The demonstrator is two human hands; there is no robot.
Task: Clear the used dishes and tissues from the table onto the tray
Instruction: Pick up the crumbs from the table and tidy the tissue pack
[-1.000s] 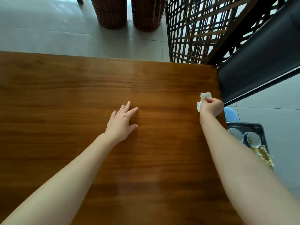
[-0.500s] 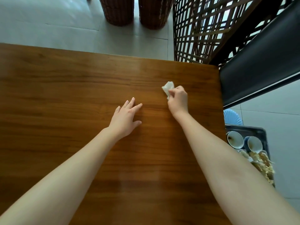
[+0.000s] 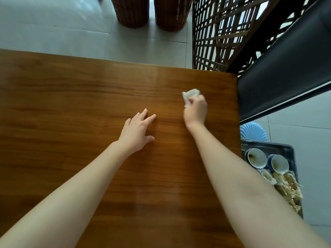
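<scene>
My right hand [image 3: 196, 110] grips a crumpled white tissue [image 3: 190, 94] against the wooden table [image 3: 71, 104], near its far right part. My left hand [image 3: 138, 131] lies flat on the table with fingers spread, a little to the left of the right hand, holding nothing. Below the table's right edge a dark tray [image 3: 288, 149] holds two blue-and-white bowls [image 3: 257, 157] [image 3: 279, 163] and a heap of food scraps and tissues [image 3: 286, 188].
A blue plastic stool [image 3: 252, 130] shows under the tray. A dark bench [image 3: 286, 68] runs along the table's right side, with a wooden lattice screen [image 3: 223, 33] behind it. Two wicker baskets [image 3: 132, 11] [image 3: 172, 13] stand on the tiled floor beyond the far edge.
My right hand slid the tissue from the table's right edge leftward across the tabletop and stays there now. My left hand has stayed flat in place.
</scene>
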